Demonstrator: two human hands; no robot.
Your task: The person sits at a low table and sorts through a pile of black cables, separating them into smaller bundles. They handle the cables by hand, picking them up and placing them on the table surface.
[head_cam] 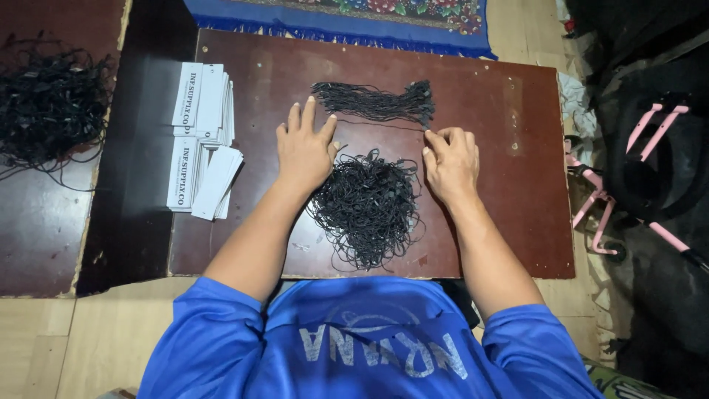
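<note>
Blue shirt (pixel 369 347) and two bare forearms over a dark red-brown wooden tabletop (pixel 502 148), a loose tangled heap of black cords (pixel 365 207) between the hands.

Left hand (pixel 305 151) lies flat, fingers spread, at the heap's upper left edge; right hand (pixel 450 164) rests palm down with fingers curled, fingertips on a single strand beside the heap. Beyond the hands lies a straightened bundle of black cords (pixel 377 102). Stacks of white rectangular paper tags (pixel 203 140) lie at the left edge; another black cord pile (pixel 48 103) sits on a neighbouring board.
</note>
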